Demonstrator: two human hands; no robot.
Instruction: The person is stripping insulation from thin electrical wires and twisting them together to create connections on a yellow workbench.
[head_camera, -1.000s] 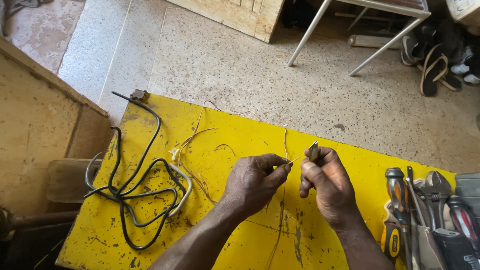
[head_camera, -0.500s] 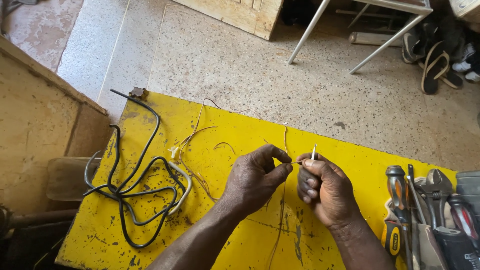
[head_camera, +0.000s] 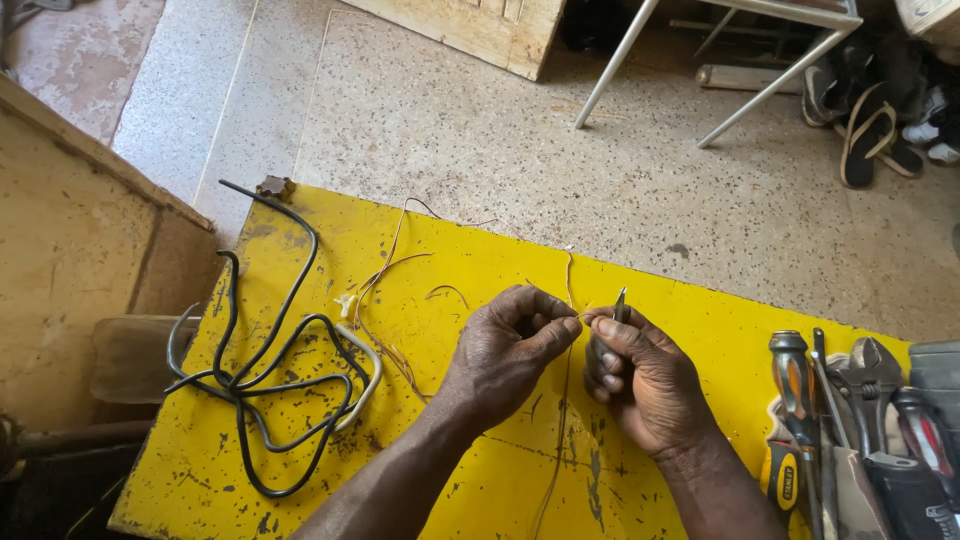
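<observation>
My left hand (head_camera: 505, 355) pinches a thin copper wire (head_camera: 556, 440) between thumb and forefinger above the yellow tabletop (head_camera: 480, 270). My right hand (head_camera: 645, 375) is closed around small pliers (head_camera: 618, 305), tip touching the wire. A black cable (head_camera: 265, 370) lies coiled well to the left.

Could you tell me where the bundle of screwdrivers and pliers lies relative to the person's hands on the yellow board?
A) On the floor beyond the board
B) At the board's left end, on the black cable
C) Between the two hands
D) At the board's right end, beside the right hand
D: the tools lie at the right end of the yellow board, just beyond the right hand; the black cable lies at the far left.
</observation>
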